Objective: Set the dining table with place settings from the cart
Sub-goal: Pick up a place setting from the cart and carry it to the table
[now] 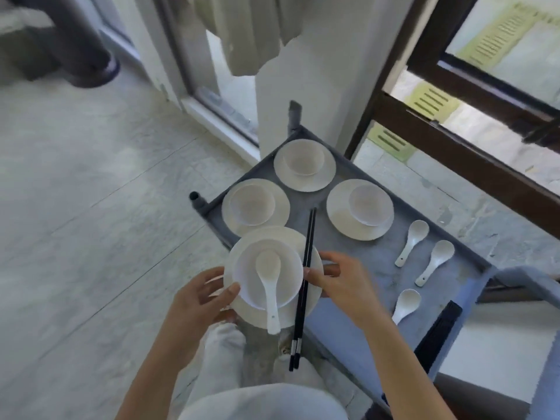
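Holds a white plate [272,233] at lower centre of the frame, over the near left corner of the grey cart [348,316]. Grips its left rim with the left hand [200,295], fingers curled beneath, thumb on top beside the bowl [248,268]. Grips the right rim with the right hand [336,279], fingers curled, pinning black chopsticks [309,237] across that rim. Carries a white spoon [268,283] in the bowl, handle pointing down-frame. Further up on the cart: three more plates with bowls [304,165], each bowl on its plate; at right, three loose spoons [413,242].
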The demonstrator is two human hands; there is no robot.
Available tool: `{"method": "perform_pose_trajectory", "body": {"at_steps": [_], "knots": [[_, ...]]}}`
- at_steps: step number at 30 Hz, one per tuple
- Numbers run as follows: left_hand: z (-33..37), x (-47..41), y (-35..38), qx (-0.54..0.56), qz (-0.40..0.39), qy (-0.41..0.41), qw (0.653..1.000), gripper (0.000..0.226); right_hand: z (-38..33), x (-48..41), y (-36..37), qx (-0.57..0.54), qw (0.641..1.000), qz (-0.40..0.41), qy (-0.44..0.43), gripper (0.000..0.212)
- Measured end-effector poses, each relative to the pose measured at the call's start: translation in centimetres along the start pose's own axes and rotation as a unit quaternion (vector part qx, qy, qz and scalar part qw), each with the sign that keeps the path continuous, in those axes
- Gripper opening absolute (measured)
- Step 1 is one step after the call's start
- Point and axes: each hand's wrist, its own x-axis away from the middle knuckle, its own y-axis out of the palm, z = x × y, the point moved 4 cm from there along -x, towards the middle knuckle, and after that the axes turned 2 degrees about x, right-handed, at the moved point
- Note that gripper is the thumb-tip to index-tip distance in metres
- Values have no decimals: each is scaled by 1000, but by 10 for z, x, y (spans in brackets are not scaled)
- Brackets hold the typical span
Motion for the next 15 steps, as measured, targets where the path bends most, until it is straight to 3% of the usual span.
{"method": "perform_pose_trajectory", "body": {"at_steps": [7,15], "knots": [[8,43,-87,73,98,43,992,71,-62,-11,92,45,993,-99,-47,30],[13,85,-230,121,204,91,967,70,-126,-13,252,103,971,-190,-104,36]]}}
